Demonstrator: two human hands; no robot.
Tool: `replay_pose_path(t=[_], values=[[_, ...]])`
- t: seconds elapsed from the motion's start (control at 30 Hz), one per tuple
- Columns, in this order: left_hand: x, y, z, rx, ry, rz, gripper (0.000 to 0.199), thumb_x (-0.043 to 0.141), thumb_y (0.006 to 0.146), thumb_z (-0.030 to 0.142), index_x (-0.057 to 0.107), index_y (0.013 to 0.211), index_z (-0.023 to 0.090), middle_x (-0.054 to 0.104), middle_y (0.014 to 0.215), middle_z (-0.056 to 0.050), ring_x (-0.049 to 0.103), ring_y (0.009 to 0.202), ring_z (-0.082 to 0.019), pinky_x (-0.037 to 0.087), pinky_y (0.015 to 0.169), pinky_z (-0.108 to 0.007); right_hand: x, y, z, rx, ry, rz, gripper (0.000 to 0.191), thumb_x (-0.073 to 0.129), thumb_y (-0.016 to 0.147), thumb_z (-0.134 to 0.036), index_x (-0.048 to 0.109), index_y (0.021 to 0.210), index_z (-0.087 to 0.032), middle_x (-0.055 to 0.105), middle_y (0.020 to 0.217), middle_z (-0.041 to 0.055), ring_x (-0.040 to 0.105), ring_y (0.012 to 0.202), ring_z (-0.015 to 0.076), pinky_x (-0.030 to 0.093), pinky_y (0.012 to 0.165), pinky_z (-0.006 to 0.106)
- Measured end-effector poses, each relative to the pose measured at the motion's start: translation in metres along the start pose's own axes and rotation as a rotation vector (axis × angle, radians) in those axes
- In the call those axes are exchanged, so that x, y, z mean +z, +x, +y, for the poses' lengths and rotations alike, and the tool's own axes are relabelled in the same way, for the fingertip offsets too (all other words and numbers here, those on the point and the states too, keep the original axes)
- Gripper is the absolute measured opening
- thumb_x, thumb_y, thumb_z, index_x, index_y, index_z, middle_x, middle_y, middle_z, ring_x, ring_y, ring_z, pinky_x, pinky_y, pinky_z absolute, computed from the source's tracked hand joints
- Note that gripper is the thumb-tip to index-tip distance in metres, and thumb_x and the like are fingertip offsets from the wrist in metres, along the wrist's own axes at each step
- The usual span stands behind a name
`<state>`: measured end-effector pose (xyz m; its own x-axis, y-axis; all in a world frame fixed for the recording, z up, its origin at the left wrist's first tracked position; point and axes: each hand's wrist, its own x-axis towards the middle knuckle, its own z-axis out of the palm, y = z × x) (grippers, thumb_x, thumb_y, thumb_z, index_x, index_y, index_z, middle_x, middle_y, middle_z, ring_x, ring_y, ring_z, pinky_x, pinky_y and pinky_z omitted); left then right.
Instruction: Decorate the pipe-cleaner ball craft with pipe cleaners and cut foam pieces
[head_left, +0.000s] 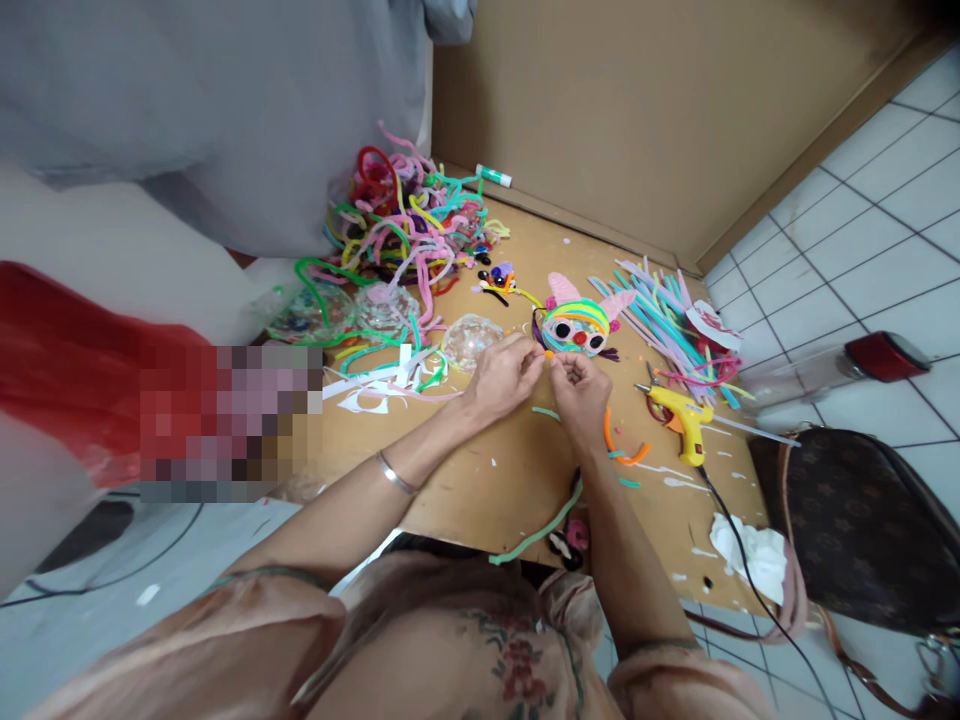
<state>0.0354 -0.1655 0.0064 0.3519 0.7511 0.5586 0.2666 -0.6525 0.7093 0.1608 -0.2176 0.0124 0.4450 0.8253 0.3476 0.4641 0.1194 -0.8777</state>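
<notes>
My left hand [501,380] and my right hand [582,392] meet over the table, fingertips pinched together. Between them shows a small orange piece of pipe cleaner [549,354], mostly covered by the fingers. Just beyond lies a colourful animal face [576,325] with pink ears, black-and-white eyes and a red nose. A clear dome [471,342] sits left of it, close to my left hand. Beside my right wrist lies a bent orange pipe cleaner [628,458]. A green pipe cleaner [541,535] curves near the table's front edge.
A tangled heap of pipe cleaners [405,225] fills the back left, with white paper scraps [390,385] before it. Straight pipe cleaners [652,310] lie at right. A yellow glue gun [686,422] trails a black cord. A brown bag [862,530] stands at the right edge.
</notes>
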Motion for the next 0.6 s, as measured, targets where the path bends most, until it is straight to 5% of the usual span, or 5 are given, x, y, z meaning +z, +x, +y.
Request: replay_pose_path(t=[0.3,0.6], values=[[-0.0048,0.0066,-0.002,-0.14,-0.144,0.108,0.016,0.056,0.086,0.024,0.069,0.085,0.015,0.066,0.075,-0.003,0.054,0.064,-0.012,0.044,0.066,-0.025,-0.0027,0.0016,-0.0006,0.027,0.034,0.001,0.022,0.061,0.079,-0.04,0.064,0.077,-0.018,0.066,0.065,-0.0004,0.06,0.059,0.0135,0.048,0.059,0.026],[-0.0018,0.0046,-0.0025,0.025,-0.101,0.137,0.014,0.059,0.088,0.023,0.071,0.091,0.015,0.068,0.081,-0.004,0.055,0.066,-0.011,0.046,0.069,-0.025,-0.0024,0.008,-0.0033,0.125,0.159,0.0,0.031,0.068,0.071,-0.049,0.062,0.072,-0.018,0.059,0.056,-0.0034,0.05,0.048,0.0101,0.041,0.05,0.024]])
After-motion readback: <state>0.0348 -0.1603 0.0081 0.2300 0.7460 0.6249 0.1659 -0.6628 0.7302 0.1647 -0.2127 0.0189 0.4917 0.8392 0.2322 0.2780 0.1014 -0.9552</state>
